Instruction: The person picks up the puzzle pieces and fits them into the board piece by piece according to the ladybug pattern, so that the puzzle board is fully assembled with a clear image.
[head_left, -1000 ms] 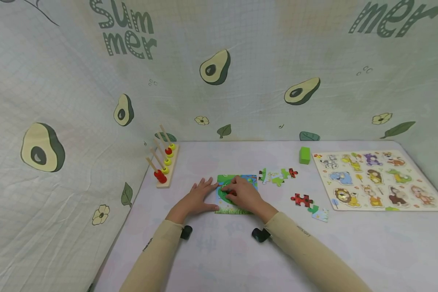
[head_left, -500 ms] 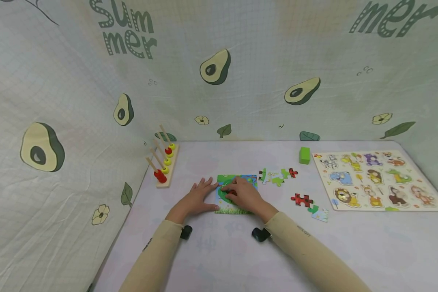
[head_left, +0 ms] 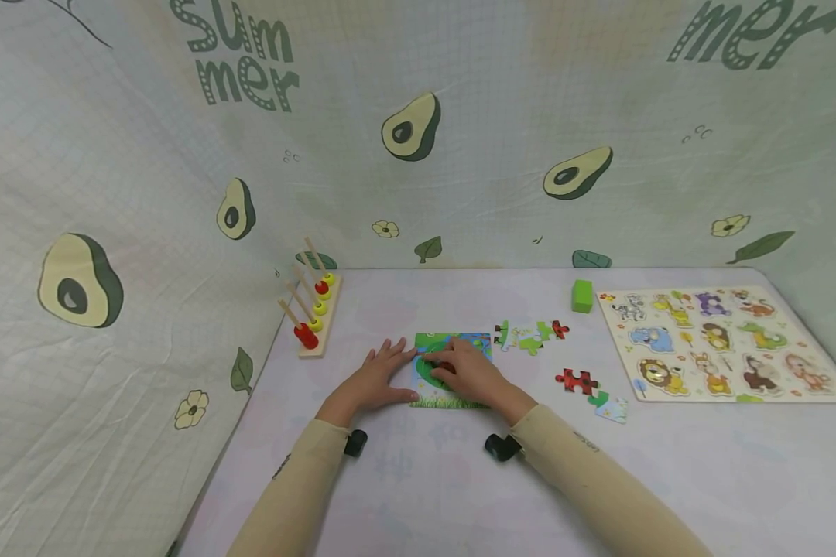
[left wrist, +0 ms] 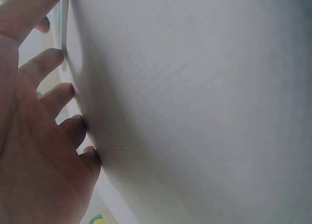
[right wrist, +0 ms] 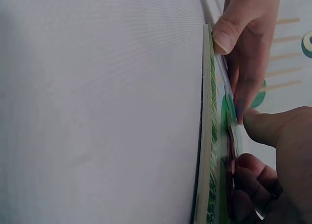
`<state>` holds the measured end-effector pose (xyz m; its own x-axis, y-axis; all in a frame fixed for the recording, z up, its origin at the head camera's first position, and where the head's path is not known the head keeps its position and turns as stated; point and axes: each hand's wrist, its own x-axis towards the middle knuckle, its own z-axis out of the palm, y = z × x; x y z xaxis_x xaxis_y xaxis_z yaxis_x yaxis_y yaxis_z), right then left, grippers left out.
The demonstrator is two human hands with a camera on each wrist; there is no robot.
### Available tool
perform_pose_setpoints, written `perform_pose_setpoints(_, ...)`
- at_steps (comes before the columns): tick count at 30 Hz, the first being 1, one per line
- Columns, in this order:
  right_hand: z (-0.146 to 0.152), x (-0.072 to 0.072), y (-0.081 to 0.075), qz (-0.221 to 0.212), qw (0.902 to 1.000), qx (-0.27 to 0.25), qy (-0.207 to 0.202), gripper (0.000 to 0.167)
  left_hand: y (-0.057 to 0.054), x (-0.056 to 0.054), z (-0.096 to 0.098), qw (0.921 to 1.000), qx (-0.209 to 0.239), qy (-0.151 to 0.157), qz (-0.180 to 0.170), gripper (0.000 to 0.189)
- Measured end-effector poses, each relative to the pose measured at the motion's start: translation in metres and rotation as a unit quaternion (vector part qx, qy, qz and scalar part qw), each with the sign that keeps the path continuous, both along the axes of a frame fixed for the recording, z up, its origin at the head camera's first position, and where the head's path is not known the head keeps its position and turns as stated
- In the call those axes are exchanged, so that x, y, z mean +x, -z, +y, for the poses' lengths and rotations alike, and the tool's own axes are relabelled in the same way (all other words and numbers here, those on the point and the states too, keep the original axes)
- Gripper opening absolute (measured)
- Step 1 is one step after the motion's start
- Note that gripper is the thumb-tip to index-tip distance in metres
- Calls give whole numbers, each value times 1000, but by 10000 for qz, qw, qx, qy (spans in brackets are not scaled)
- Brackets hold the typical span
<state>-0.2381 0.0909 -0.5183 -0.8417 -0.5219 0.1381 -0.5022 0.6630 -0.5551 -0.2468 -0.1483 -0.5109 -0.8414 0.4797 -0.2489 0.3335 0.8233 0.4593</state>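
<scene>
A small jigsaw puzzle board (head_left: 446, 403) with a grassy, green and blue picture lies in front of me. My left hand (head_left: 378, 379) rests with spread fingers at its left side, thumb and forefinger touching the edge. Over the board's middle, my right hand (head_left: 472, 373) bends its thumb and fingers round a thin jigsaw piece (right wrist: 236, 139), seen tilted in the right wrist view and mostly hidden by the hand. In the left wrist view, the left fingertips (left wrist: 66, 90) meet the tabletop.
Joined jigsaw pieces (head_left: 529, 339) lie right of the board. Nearer are a red piece (head_left: 577, 381) and a pale blue piece (head_left: 611, 410). An animal peg puzzle (head_left: 731, 344) lies far right, with a green block (head_left: 581, 296) beside it. A bead stacker (head_left: 311, 352) stands left.
The right hand and wrist have shifted slightly right, and the red patch beneath its fingers is less visible. The left hand stays in place.
</scene>
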Motion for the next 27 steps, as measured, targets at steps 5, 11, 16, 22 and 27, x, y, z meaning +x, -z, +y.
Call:
perform_pose_setpoints(5, 3, 1, -3, -177, 9998, -42, 66, 35, 0, 0, 1, 10000, -18, 1, 23, 87)
perform_pose_setpoints(11, 8, 2, -4, -233, 9994, -231, 103, 34, -1, 0, 1, 10000, -50, 10, 3, 89)
perform_pose_setpoints(16, 13, 4, -5, -291, 9987, -421, 84, 34, 0, -1, 1, 10000, -39, 31, 1, 89)
perform_pose_setpoints(22, 20, 7, -4, -345, 9981, -466, 204, 34, 3, -2, -1, 10000, 21, 18, 18, 88)
perform_pose_setpoints(27, 26, 10, -3, -406, 9972, -524, 334, 34, 2, -2, 0, 10000, 27, 12, 12, 88)
